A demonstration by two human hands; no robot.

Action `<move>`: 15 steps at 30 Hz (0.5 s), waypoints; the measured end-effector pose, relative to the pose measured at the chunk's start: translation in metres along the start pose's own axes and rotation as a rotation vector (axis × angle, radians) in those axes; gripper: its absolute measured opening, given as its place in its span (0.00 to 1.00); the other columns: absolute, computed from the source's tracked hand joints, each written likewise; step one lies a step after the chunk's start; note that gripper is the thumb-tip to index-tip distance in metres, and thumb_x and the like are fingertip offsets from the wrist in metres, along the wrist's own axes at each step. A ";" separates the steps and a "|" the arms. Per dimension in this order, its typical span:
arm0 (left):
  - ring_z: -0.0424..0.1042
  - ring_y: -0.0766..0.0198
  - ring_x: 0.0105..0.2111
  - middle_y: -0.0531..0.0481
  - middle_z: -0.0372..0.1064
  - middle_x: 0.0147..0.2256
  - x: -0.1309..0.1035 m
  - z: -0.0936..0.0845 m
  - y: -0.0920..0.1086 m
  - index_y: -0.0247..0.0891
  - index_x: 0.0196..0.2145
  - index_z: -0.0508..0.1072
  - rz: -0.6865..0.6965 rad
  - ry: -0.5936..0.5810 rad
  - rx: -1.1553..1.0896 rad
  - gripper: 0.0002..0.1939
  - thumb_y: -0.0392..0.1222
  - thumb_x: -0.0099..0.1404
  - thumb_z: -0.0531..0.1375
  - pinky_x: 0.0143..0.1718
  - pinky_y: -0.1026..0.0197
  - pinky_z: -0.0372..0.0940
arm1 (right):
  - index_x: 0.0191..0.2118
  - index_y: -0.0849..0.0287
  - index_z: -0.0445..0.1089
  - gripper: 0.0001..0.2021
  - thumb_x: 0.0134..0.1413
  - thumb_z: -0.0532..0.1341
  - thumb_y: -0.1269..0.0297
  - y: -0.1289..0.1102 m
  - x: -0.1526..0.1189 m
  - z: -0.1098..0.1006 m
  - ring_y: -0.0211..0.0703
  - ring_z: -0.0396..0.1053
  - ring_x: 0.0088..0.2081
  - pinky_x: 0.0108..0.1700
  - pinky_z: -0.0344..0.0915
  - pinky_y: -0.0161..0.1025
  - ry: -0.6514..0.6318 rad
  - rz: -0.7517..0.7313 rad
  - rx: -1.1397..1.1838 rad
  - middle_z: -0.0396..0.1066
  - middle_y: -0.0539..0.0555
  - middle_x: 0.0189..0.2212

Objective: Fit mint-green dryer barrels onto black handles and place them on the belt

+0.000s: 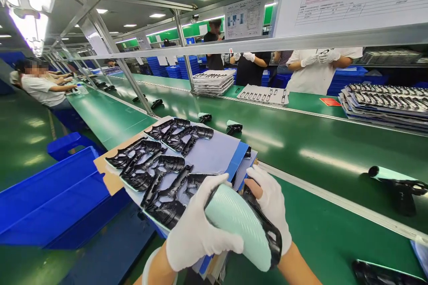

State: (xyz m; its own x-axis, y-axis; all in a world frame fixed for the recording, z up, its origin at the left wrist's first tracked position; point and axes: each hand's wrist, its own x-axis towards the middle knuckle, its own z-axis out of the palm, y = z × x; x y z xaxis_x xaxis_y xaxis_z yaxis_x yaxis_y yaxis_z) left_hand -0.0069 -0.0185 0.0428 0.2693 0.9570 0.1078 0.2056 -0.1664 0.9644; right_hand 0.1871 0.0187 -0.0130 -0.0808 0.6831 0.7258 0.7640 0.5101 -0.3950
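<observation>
Close in front of me is a pistol-shaped tool housing (236, 220) with a ribbed mint-green barrel and a black frame. My left hand (200, 227), in a white glove, wraps round the barrel. The gloved right hand (272, 202) grips the black side of the same housing; its thumb tip is bare and its other fingers are partly hidden. Just beyond my left hand, several black housing shells (167, 169) lie in rows on a pale sheet (214, 147) atop a stack of boards.
A green conveyor belt (317, 138) carries assembled housings, one (401, 185) at the right. Blue bins (50, 200) stand at left. A black part (384, 274) lies at lower right. Co-workers (314, 69) stand across the line beside stacked trays (384, 104). A metal rail (234, 48) crosses overhead.
</observation>
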 end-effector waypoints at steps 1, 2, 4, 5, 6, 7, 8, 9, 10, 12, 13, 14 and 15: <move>0.64 0.45 0.57 0.49 0.65 0.55 0.001 0.000 0.002 0.52 0.60 0.63 -0.006 -0.012 0.004 0.53 0.55 0.38 0.78 0.58 0.51 0.58 | 0.38 0.54 0.71 0.10 0.63 0.52 0.66 0.001 0.003 -0.002 0.48 0.72 0.41 0.43 0.69 0.46 0.033 -0.030 -0.032 0.74 0.56 0.36; 0.64 0.45 0.57 0.49 0.64 0.55 0.001 -0.001 0.004 0.52 0.60 0.63 -0.011 -0.020 0.004 0.54 0.54 0.36 0.79 0.58 0.51 0.58 | 0.38 0.55 0.71 0.10 0.64 0.52 0.67 0.001 0.005 -0.004 0.48 0.71 0.41 0.43 0.68 0.46 0.076 -0.070 -0.072 0.73 0.56 0.36; 0.65 0.45 0.56 0.49 0.64 0.55 0.002 -0.002 0.006 0.51 0.60 0.63 -0.011 -0.032 0.000 0.54 0.52 0.35 0.79 0.58 0.50 0.58 | 0.38 0.56 0.70 0.10 0.65 0.51 0.68 -0.001 0.010 -0.007 0.48 0.71 0.39 0.42 0.67 0.46 0.154 -0.137 -0.154 0.73 0.57 0.35; 0.65 0.45 0.55 0.49 0.64 0.54 0.002 -0.002 0.007 0.50 0.59 0.64 -0.010 -0.036 -0.002 0.54 0.52 0.35 0.79 0.58 0.50 0.58 | 0.37 0.56 0.69 0.10 0.65 0.51 0.68 -0.002 0.012 -0.009 0.48 0.71 0.38 0.42 0.67 0.46 0.175 -0.154 -0.181 0.72 0.57 0.34; 0.66 0.46 0.55 0.48 0.64 0.54 0.002 -0.003 0.007 0.50 0.59 0.64 -0.008 -0.041 -0.005 0.54 0.51 0.35 0.79 0.58 0.49 0.58 | 0.37 0.56 0.69 0.11 0.66 0.50 0.67 -0.004 0.014 -0.011 0.49 0.70 0.38 0.42 0.67 0.46 0.179 -0.150 -0.195 0.72 0.57 0.33; 0.66 0.46 0.55 0.48 0.64 0.54 0.002 -0.003 0.007 0.49 0.59 0.64 -0.004 -0.044 -0.007 0.54 0.50 0.35 0.79 0.58 0.49 0.58 | 0.36 0.57 0.69 0.11 0.66 0.51 0.66 -0.006 0.016 -0.012 0.50 0.70 0.37 0.43 0.67 0.47 0.169 -0.130 -0.200 0.72 0.57 0.32; 0.65 0.46 0.55 0.48 0.63 0.55 0.002 -0.004 0.007 0.49 0.59 0.64 0.001 -0.045 -0.009 0.54 0.50 0.35 0.80 0.59 0.49 0.58 | 0.36 0.57 0.69 0.11 0.66 0.51 0.64 -0.008 0.017 -0.014 0.51 0.70 0.37 0.43 0.67 0.48 0.166 -0.108 -0.207 0.72 0.57 0.31; 0.65 0.45 0.55 0.47 0.63 0.56 0.002 -0.004 0.007 0.49 0.60 0.63 0.007 -0.045 -0.009 0.55 0.49 0.34 0.80 0.59 0.48 0.57 | 0.36 0.58 0.69 0.10 0.66 0.53 0.63 -0.009 0.019 -0.015 0.53 0.70 0.38 0.44 0.67 0.50 0.172 -0.093 -0.220 0.73 0.59 0.32; 0.64 0.45 0.56 0.47 0.62 0.57 0.002 -0.004 0.008 0.49 0.60 0.63 0.012 -0.046 -0.009 0.55 0.48 0.34 0.80 0.60 0.48 0.57 | 0.38 0.60 0.69 0.10 0.65 0.55 0.61 -0.011 0.020 -0.016 0.54 0.70 0.39 0.46 0.67 0.52 0.196 -0.088 -0.237 0.74 0.61 0.34; 0.64 0.44 0.57 0.46 0.61 0.57 0.002 -0.006 0.008 0.48 0.60 0.64 0.017 -0.051 -0.004 0.55 0.48 0.35 0.80 0.60 0.47 0.56 | 0.40 0.60 0.69 0.08 0.62 0.58 0.61 -0.012 0.021 -0.019 0.55 0.70 0.41 0.48 0.66 0.55 0.274 -0.095 -0.269 0.74 0.63 0.37; 0.64 0.43 0.57 0.45 0.62 0.57 0.002 -0.006 0.009 0.48 0.60 0.64 0.018 -0.055 -0.001 0.55 0.48 0.35 0.80 0.60 0.47 0.56 | 0.41 0.59 0.69 0.07 0.61 0.60 0.62 -0.012 0.021 -0.021 0.55 0.70 0.41 0.48 0.67 0.55 0.325 -0.111 -0.276 0.73 0.62 0.38; 0.64 0.43 0.57 0.45 0.62 0.57 0.002 -0.007 0.010 0.48 0.59 0.64 0.017 -0.058 0.001 0.54 0.48 0.34 0.80 0.60 0.47 0.56 | 0.41 0.57 0.69 0.06 0.59 0.62 0.63 -0.011 0.020 -0.023 0.53 0.70 0.41 0.48 0.66 0.54 0.345 -0.115 -0.255 0.73 0.60 0.37; 0.64 0.42 0.57 0.45 0.62 0.57 0.002 -0.008 0.010 0.47 0.59 0.65 0.016 -0.059 0.001 0.54 0.48 0.34 0.80 0.60 0.47 0.56 | 0.40 0.54 0.69 0.05 0.57 0.63 0.64 -0.009 0.019 -0.025 0.51 0.70 0.41 0.48 0.66 0.53 0.339 -0.123 -0.227 0.73 0.57 0.36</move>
State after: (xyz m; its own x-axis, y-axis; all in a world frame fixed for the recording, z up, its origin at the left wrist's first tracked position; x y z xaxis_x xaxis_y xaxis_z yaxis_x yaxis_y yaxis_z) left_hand -0.0119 -0.0159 0.0552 0.3280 0.9384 0.1090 0.2018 -0.1824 0.9623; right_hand 0.1949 0.0139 0.0183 0.0058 0.3942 0.9190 0.8863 0.4236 -0.1873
